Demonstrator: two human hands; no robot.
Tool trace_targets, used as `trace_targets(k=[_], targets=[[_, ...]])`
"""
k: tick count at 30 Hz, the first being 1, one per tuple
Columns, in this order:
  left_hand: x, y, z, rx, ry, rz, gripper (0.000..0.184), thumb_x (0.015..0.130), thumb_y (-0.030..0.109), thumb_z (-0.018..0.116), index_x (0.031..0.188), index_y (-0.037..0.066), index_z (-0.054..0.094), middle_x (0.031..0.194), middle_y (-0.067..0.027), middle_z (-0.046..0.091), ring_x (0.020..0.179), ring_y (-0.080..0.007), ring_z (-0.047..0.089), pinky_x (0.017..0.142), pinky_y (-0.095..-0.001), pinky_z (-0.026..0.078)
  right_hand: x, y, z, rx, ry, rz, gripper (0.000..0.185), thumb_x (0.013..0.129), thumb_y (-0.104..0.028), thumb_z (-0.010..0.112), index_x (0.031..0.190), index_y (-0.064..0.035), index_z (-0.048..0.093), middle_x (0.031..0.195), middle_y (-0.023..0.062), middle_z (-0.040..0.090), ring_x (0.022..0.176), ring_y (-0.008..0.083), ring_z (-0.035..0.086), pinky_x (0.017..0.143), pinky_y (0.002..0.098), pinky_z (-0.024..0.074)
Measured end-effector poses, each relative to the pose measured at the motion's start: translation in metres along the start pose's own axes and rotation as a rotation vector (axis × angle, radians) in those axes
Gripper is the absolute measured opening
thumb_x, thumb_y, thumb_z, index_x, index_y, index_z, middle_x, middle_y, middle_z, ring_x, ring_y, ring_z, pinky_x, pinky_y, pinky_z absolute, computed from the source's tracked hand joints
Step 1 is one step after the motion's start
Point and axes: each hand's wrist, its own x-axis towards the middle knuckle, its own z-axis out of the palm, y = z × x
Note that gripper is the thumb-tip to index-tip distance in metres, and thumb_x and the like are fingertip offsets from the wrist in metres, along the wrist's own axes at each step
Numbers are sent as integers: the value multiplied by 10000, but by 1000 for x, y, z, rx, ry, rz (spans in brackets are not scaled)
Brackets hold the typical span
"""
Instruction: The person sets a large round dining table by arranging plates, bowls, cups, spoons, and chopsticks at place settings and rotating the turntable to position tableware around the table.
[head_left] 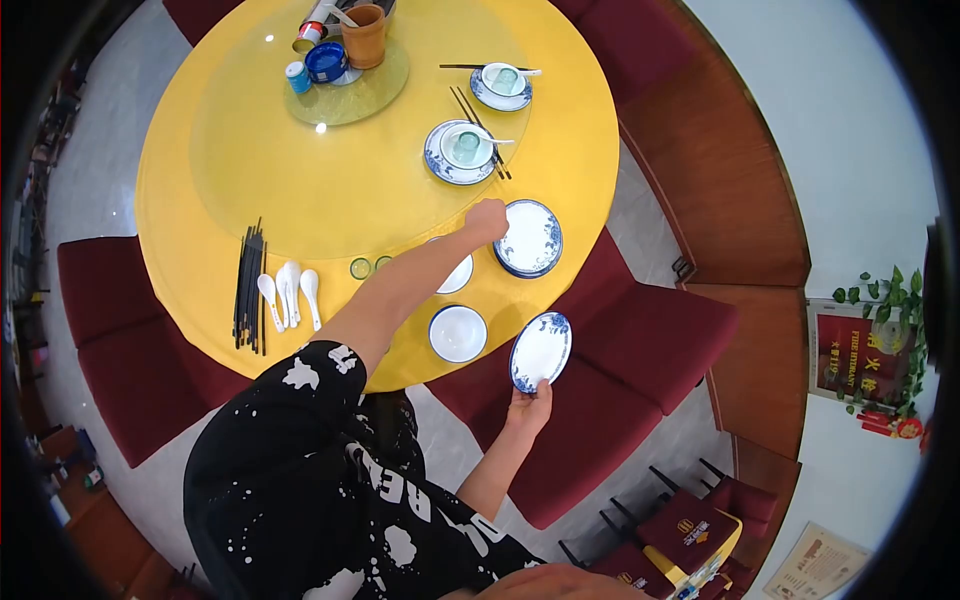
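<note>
My right hand [532,402] grips the lower rim of a blue-and-white plate [541,352], held tilted off the table's edge above a maroon chair. Across the yellow table, my left hand [487,220] has its fingers curled at the left rim of a stack of similar plates [529,238]; whether it grips the rim is hidden. Near my left forearm are a white bowl [458,333] and another bowl [457,275], partly covered by the arm. Two green glasses [361,268] stand left of the forearm.
Black chopsticks [248,290] and several white spoons [287,292] lie at the left. Two place settings [460,152] with plates, bowls and chopsticks are farther back. A glass turntable [300,180] carries a brown pot [364,38]. Maroon chairs [600,370] surround the yellow table [580,130].
</note>
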Motion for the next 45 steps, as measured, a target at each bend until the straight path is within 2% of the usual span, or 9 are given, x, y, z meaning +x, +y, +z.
trace_targets(k=[7, 10, 17, 23, 28, 31, 35, 41, 45], targets=[[-9, -33, -43, -66, 120, 103, 172, 765, 115, 624, 871, -1, 695, 926, -237, 694, 884, -400, 678, 752, -486, 550, -12, 1, 34, -64, -102, -11, 350, 1010, -169, 497, 1305, 17, 470, 1273, 168, 546, 1114, 291, 583, 901, 429, 509], [-31, -75, -63, -222, 309, 65, 172, 807, 144, 596, 853, -1, 678, 917, -243, 683, 865, -418, 663, 758, -505, 533, -13, 4, 61, -97, -169, -14, 352, 1000, -177, 525, 1293, 12, 475, 1271, 161, 542, 1114, 281, 577, 903, 426, 497], [-92, -237, -121, -308, 550, -189, 235, 866, 199, 552, 842, -11, 654, 893, -250, 671, 867, -433, 646, 800, -505, 516, -31, 48, 141, -157, -371, 73, 314, 1000, -176, 529, 1263, -11, 481, 1214, 133, 553, 1091, 251, 550, 929, 419, 478], [-93, -326, -141, -382, 464, -400, 232, 860, 191, 560, 835, -15, 664, 888, -263, 671, 876, -428, 650, 811, -495, 518, -41, 113, 176, -261, -393, 163, 299, 997, -183, 542, 1246, -34, 474, 1166, 108, 571, 1043, 245, 565, 887, 394, 484], [-84, -329, -145, -319, 479, -342, 238, 868, 196, 551, 845, -12, 665, 896, -258, 673, 878, -426, 651, 813, -498, 517, -85, 126, 180, -266, -358, 169, 254, 1005, -189, 528, 1207, -40, 492, 1175, 104, 570, 1020, 225, 582, 853, 368, 503], [-86, -331, -140, -366, 435, -321, 243, 882, 201, 544, 856, -8, 664, 901, -250, 675, 882, -423, 650, 811, -499, 517, -107, 124, 170, -317, -299, 134, 299, 999, -188, 522, 1248, -26, 494, 1228, 120, 577, 1077, 253, 594, 883, 412, 527], [-86, -324, -147, -316, 433, -207, 256, 906, 216, 542, 865, -6, 663, 896, -237, 678, 878, -416, 652, 794, -499, 522, -129, 128, 164, -311, -243, 100, 280, 1002, -181, 513, 1248, -47, 496, 1225, 110, 584, 1059, 242, 604, 859, 397, 537], [-101, -318, -167, -235, 406, -112, 292, 927, 261, 540, 977, 1, 662, 892, -217, 685, 850, -400, 661, 759, -504, 530, -139, 151, 168, -265, -357, 134, 281, 982, -184, 544, 1241, -82, 503, 1213, 72, 596, 1002, 217, 607, 820, 378, 521], [-115, -349, -195, -156, 522, -111, 348, 913, 293, 550, 1109, 24, 652, 1008, -225, 673, 970, -389, 641, 821, -504, 519, -160, 194, 213, -391, -430, 255, 369, 961, -118, 541, 1311, -73, 432, 1310, 107, 517, 1138, 300, 556, 960, 450, 478]])
